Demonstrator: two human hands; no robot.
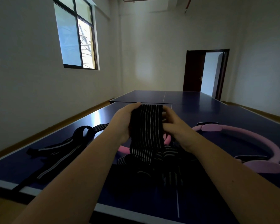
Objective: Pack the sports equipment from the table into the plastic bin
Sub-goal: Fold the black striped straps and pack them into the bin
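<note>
Head view over a dark blue table-tennis table (200, 110). Both forearms reach forward above the near end. The left hand (123, 120) grips the left edge of a black elastic band with thin white stripes (145, 126), fingers curled round it. The right hand (176, 125) holds the right edge, fingers bent onto the fabric. The band is raised clear of the table between the two hands; its upper part is spread flat and upright, and its lower end hangs down onto a heap of similar striped bands (168, 159) lying near the middle of the near edge. A pink Pilates ring (212, 127) with padded grips lies flat toward the right edge. A second pink ring (124, 149) lies behind the heap, largely hidden by the held band and the hands. Toward the left edge, long black striped straps (61, 149) lie loosely looped; one end reaches the near edge. Background: window (76, 34) at left, open doorway (212, 73) at right.
</note>
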